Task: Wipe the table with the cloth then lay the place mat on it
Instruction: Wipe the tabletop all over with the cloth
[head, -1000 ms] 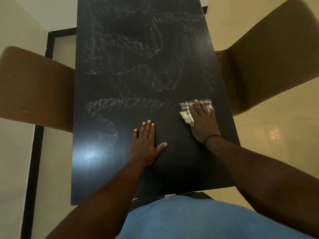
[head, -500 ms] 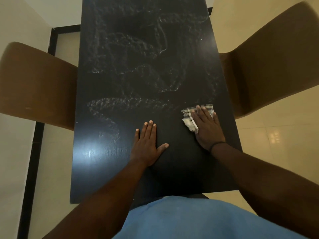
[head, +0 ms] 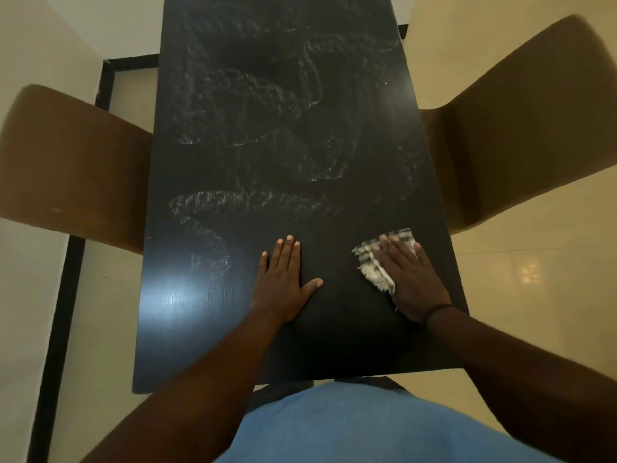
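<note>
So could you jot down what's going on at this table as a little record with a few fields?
surface: dark table, streaked with pale wipe marks over its middle and far part
cloth: checked cloth lying flat near the table's right edge
right hand: right hand pressed flat on the cloth
left hand: left hand flat on the bare table, fingers straight
seating: brown chair on the left, brown chair on the right
place mat: none in view
</note>
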